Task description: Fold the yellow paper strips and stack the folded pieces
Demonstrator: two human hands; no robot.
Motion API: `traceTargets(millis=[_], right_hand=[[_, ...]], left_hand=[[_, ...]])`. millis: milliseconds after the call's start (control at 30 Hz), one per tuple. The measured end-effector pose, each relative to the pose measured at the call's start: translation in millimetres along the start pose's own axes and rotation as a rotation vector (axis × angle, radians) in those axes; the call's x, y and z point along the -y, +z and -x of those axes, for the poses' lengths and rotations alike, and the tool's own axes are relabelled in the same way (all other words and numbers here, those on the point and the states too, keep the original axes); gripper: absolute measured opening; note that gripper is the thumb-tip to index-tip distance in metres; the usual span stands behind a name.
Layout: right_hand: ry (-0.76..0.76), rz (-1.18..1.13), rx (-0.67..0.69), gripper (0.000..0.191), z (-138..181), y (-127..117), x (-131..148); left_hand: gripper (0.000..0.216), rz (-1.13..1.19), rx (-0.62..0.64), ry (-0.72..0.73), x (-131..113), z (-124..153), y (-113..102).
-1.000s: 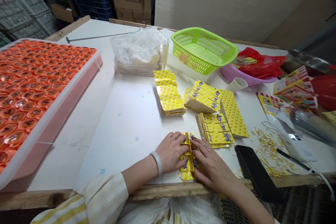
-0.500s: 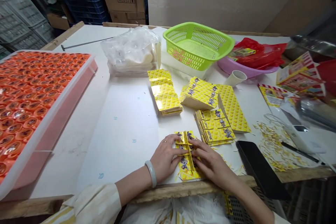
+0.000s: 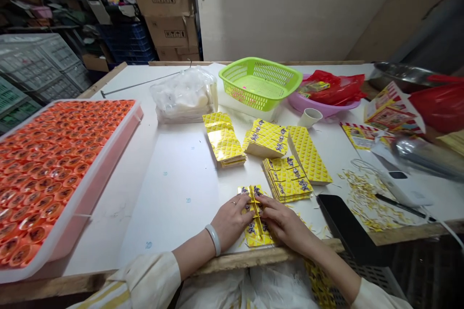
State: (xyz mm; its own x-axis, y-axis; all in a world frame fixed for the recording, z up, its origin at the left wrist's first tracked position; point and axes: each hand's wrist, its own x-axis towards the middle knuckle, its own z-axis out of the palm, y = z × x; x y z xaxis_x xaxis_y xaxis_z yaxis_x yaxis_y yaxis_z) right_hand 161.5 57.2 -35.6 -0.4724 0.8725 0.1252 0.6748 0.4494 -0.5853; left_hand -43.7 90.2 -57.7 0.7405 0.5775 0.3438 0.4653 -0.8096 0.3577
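A yellow printed cardboard divider (image 3: 259, 238) lies at the table's front edge, with a narrow strip standing upright along its middle. My left hand (image 3: 229, 222), with a pale bangle at the wrist, grips it from the left, fingertips at the upright strip. From the right, the bent fingers of my right hand (image 3: 286, 224) hold the same strip. My fingers hide part of the card. Just behind my right hand sits a stack of slit yellow cards (image 3: 288, 178). Farther back are another stack with dark figures (image 3: 267, 136) and a glossy yellow stack (image 3: 223, 140).
A tray of orange-capped pieces (image 3: 87, 215) fills the left. Behind are a clear plastic bag (image 3: 184, 94), a green basket (image 3: 261, 65) and a purple basin (image 3: 326, 110). A black phone (image 3: 344, 227), pen (image 3: 402, 206) and paper scraps (image 3: 357, 193) lie right.
The view has tilted up, showing more of the background. Both hands stay on the divider; their fingers have moved closer together over its middle, and the cross strips show less.
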Motion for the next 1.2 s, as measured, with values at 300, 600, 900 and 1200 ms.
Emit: traceTargets(millis=[300,600,900,1200], right_hand=[[0.041,-0.032,-0.384,0.016,-13.0,-20.8,38.1],[-0.242,0.424,-0.721,0.034,5.0,-12.0,60.8],[-0.181,0.481,-0.602,0.059,67.0,-7.5,73.4],[0.311,0.402,-1.007,0.036,198.2,11.4,53.2]], left_hand=[[0.077,1.272,0.121,-0.577,-11.5,16.3,-47.7],[0.046,1.175,0.076,-0.431,-44.3,5.0,-85.1],[0.032,1.464,0.177,-0.634,-74.1,5.3,-61.5],[0.058,1.001,0.423,-0.465,-99.4,-21.5,-53.6]])
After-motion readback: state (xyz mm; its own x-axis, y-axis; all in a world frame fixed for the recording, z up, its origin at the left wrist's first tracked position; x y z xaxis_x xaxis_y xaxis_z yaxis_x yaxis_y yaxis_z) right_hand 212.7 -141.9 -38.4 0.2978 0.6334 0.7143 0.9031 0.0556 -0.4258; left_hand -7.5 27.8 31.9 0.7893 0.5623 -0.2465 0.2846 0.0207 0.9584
